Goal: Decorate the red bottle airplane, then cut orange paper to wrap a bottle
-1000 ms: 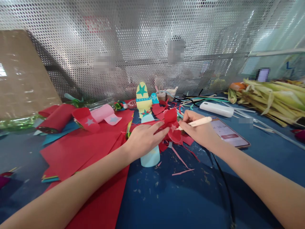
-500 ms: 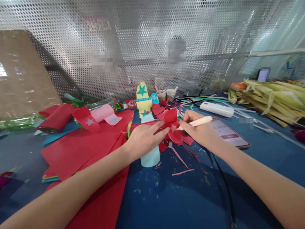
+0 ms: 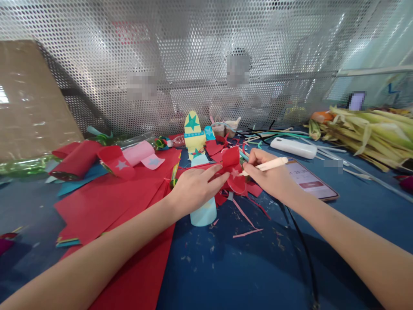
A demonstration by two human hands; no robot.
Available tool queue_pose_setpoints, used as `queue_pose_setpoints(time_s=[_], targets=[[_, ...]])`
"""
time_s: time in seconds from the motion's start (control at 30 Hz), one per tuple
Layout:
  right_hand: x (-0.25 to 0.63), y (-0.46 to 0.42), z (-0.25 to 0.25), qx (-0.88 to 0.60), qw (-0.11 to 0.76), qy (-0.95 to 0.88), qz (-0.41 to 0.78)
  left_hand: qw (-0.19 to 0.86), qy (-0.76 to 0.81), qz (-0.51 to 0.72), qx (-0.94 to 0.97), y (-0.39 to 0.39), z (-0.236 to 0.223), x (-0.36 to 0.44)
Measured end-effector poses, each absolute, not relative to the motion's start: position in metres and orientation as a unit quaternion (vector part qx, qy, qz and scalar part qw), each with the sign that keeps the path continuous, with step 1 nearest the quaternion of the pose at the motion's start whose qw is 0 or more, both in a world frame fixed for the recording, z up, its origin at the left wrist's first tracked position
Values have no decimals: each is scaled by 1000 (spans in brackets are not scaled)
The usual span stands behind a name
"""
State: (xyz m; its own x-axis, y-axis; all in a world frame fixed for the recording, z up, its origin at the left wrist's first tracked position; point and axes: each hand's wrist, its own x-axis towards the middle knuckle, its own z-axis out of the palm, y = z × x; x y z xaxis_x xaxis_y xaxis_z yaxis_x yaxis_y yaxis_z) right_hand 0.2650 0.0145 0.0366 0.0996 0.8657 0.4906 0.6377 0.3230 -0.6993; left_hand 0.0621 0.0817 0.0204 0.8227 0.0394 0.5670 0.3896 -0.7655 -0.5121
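My left hand (image 3: 197, 185) lies over a red paper-covered bottle (image 3: 230, 158), holding it with bent fingers. Green plastic shows at the bottle's left end; most of its body is hidden. A red paper flap (image 3: 237, 185) with a pale star (image 3: 235, 173) curls out beside my fingertips. Pinched in my right hand (image 3: 263, 170) is a cream-coloured pen (image 3: 271, 165), its tip at the star's right edge. Under my left wrist a light-blue paper flap (image 3: 204, 213) sticks out, and a yellow paper piece (image 3: 192, 129) with teal stars stands behind.
Red paper sheets (image 3: 106, 202) spread on the left, near red and pink (image 3: 142, 153) paper rolls. Scraps (image 3: 248, 233) litter the blue table (image 3: 206, 275). A phone (image 3: 312, 178), white device (image 3: 293, 147), black cable (image 3: 305, 249) and corn husks (image 3: 371, 133) are rightward; a perforated metal screen (image 3: 193, 56) stands behind.
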Motion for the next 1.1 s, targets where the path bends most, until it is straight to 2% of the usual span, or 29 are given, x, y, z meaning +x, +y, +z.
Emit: queue_pose_setpoints(time_s=[1.1], targets=[[267,16,33,-563,480,-661,125,315,-117,-273,-901,82,21,62]])
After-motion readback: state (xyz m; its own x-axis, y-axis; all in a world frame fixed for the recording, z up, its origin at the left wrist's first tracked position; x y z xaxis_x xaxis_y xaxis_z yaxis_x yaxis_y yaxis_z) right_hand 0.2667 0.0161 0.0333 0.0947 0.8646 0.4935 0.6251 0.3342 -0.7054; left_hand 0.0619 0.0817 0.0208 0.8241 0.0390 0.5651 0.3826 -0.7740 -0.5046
